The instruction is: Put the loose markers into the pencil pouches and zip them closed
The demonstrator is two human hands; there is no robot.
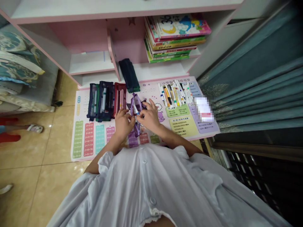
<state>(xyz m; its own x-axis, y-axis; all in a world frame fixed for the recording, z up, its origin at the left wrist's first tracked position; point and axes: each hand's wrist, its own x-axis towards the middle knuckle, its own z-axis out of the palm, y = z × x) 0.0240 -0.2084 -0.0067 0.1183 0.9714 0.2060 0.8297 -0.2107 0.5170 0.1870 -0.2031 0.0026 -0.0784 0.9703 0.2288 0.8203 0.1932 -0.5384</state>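
Observation:
A purple pencil case (137, 130) lies with its mouth spread on the printed desk mat in front of me. A white marker with a blue band (135, 108) sits in its opening. My left hand (124, 123) is closed at the case's left edge, gripping it with thumb and fingers. From the other side, my right hand (151, 116) has thumb and forefinger at the marker's lower end, its other fingers bent over the case's right edge. Left of them lie a red pencil case (117, 101) with pink pens, a navy case (104, 101) and a green-and-navy case (93, 102).
Loose markers (176, 94) lie in a pile to the right, with a phone-like device (204, 109), partly pixelated, beyond them. Another dark pencil case (129, 74) leans by the shelf. Stacked books (174, 41) fill part of the shelf; a curtain (258, 72) hangs at right.

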